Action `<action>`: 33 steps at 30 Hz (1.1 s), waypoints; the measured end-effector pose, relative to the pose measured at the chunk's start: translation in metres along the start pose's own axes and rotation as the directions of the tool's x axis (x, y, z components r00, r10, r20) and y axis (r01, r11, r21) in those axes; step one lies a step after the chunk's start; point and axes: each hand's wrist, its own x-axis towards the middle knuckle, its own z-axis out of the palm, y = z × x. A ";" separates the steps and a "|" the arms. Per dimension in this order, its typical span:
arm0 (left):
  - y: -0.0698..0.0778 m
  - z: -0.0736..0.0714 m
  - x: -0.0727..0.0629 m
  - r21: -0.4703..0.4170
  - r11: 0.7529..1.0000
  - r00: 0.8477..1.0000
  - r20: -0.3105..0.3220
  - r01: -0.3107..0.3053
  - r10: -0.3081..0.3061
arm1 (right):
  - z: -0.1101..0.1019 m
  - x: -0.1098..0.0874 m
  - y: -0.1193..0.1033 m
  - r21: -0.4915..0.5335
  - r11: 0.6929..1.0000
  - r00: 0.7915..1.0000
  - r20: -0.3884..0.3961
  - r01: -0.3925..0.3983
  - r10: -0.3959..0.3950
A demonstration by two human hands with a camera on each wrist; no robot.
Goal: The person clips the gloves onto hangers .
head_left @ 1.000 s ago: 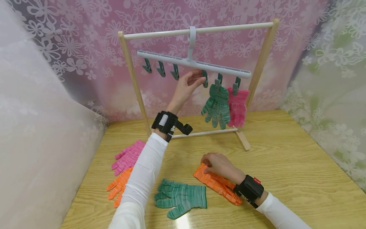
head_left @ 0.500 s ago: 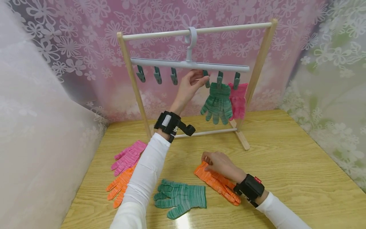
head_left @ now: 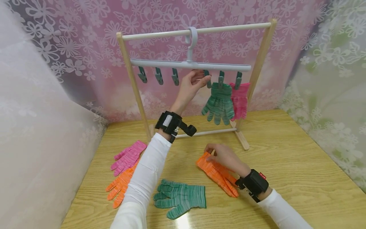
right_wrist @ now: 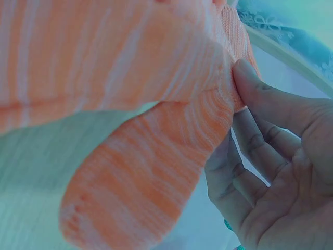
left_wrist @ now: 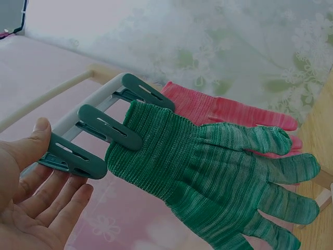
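Up at the far hanger [head_left: 160, 63], the left-hand grip [head_left: 189, 86] pinches a gloveless clip [left_wrist: 78, 158] just left of the hanging green glove [head_left: 219, 105], apparently to steady it. Nearer and lower, the right-hand grip [head_left: 227, 159] clamps an orange glove [head_left: 216, 176] by its cuff, presumably leaving the fingers loose: cuff between thumb and fingers, glove slanting near and right.

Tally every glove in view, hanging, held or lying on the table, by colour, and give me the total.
Green: 2, the hanging green glove and the lying green glove
Pink: 2, the hanging pink glove and the lying pink glove
Orange: 2, the held orange glove and the lying orange glove
Total: 6
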 end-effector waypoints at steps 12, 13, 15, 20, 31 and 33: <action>0.002 0.008 0.003 0.043 0.999 1.000 -0.010 -0.010 0.011 | -0.015 0.005 0.000 -0.020 0.999 0.992 -0.122 0.031 -0.033; 0.002 0.009 0.003 0.043 0.999 1.000 -0.013 -0.008 0.008 | -0.017 0.006 -0.001 -0.018 0.999 0.991 -0.128 0.029 -0.032; 0.002 0.009 0.004 0.045 0.999 1.000 -0.016 -0.009 0.010 | -0.020 0.008 -0.003 -0.009 1.000 0.989 -0.143 0.030 -0.031; 0.002 0.009 0.004 0.070 0.998 1.000 -0.029 -0.002 0.004 | -0.031 0.015 -0.008 0.006 0.999 0.984 -0.176 0.034 -0.032; 0.004 0.010 0.004 0.084 0.996 0.999 -0.024 0.036 -0.034 | -0.046 0.020 -0.013 0.003 1.000 0.977 -0.211 -0.007 0.007; 0.005 0.010 0.004 0.085 0.996 0.999 -0.020 0.035 -0.034 | -0.048 0.021 -0.013 0.005 1.000 0.972 -0.235 -0.008 0.009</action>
